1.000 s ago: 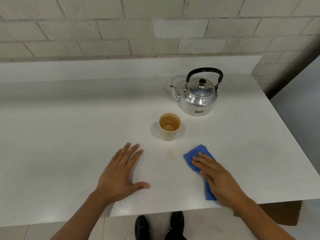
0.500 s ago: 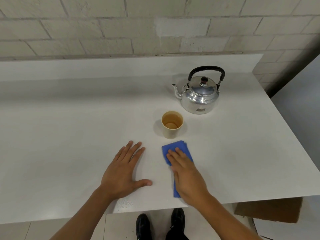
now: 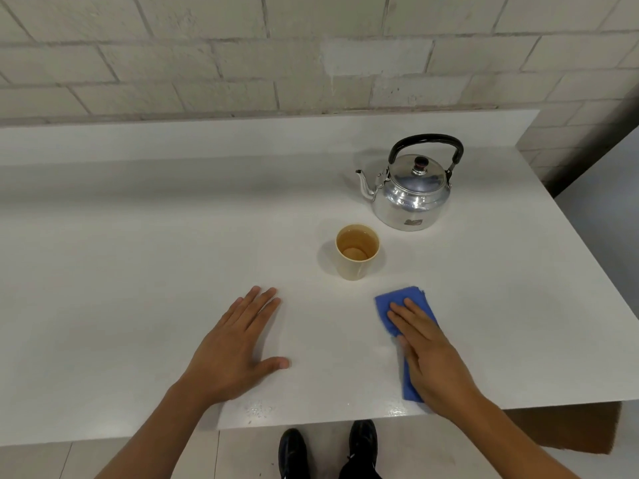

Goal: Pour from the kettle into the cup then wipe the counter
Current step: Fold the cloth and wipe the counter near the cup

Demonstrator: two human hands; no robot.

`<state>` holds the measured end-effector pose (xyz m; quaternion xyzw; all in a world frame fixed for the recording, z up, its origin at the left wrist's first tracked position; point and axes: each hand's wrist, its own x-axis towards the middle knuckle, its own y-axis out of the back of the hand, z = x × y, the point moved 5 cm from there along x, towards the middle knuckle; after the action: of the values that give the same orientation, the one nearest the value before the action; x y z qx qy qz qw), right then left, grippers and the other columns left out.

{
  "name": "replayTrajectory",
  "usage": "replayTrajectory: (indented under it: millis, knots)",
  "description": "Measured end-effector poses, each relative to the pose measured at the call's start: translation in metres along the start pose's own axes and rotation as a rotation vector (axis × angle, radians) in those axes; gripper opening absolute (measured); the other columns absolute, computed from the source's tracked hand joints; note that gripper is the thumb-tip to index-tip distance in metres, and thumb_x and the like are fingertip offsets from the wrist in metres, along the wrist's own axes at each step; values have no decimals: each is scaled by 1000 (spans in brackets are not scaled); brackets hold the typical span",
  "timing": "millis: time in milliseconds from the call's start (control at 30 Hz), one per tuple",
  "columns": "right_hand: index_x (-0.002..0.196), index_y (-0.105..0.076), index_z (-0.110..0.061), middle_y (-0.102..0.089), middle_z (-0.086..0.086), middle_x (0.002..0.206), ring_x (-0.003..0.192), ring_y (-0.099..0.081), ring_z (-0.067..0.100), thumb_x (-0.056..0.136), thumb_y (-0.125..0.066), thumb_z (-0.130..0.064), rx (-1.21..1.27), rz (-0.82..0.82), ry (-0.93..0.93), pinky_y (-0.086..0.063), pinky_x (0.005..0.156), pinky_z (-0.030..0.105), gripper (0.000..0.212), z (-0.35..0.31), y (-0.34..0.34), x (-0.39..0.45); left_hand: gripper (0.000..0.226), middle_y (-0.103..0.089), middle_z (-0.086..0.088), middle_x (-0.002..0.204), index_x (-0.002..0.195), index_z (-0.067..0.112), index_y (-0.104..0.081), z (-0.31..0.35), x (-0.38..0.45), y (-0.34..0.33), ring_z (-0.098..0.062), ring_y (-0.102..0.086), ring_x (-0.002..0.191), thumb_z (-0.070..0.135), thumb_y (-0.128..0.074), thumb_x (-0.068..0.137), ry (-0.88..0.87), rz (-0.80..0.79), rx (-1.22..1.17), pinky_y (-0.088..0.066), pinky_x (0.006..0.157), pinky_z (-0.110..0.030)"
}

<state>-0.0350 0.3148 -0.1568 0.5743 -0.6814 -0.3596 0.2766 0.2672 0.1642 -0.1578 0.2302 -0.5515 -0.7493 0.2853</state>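
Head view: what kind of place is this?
Probably a plain kitchenette or pantry counter, perhaps a staged one: a white counter against a painted block wall, with a metal kettle and a paper cup of tea-coloured liquid.

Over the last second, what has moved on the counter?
The right hand, flat on the folded blue cloth, swept it left in front of the tan paper cup, then back right. The left hand, cup and shiny metal kettle stayed put.
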Motion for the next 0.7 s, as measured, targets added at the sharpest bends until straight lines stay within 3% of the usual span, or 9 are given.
replayTrajectory:
  millis: [200,333,433,533,700]
  knots:
    - [156,-30,-18,-13,-12,162,153,-6,7,106,-45,-23,-37,20,25,-6,123,26,52,-54,-43,26,98,2,17,175,167,27,-10,-22,-7,4,-8,6,162,84,-38,93,10,-33,17,-4,129,-34]
    - [157,-29,-17,-14,-9,165,153,-3,11,108,-39,-26,-130,-61,192,-4,123,32,52,-90,-74,29,103,1,14,176,168,27,-7,-25,-9,0,-10,4,163,85,-43,91,4,-37,21,-6,129,-35]
    - [155,-35,-18,-17,-14,162,153,-4,7,104,-46,-15,-41,-165,328,0,123,24,52,-99,-84,18,105,-2,12,176,168,26,-9,-25,-8,-2,-12,1,163,86,-45,89,3,-29,16,-8,129,-36]
    - [146,-52,-14,-35,-10,157,151,-17,7,97,-53,-2,70,-228,387,-10,122,20,50,-89,-71,2,105,-4,11,176,168,26,-10,-26,-8,-1,-12,0,163,86,-45,89,-1,-22,20,-10,129,-36]
    - [136,-61,-6,-47,0,149,147,-34,18,88,-57,18,38,-101,259,-19,121,23,54,-48,-24,1,104,-3,12,176,167,25,-12,-25,-9,0,-12,0,163,86,-43,90,5,-24,26,-9,129,-37]
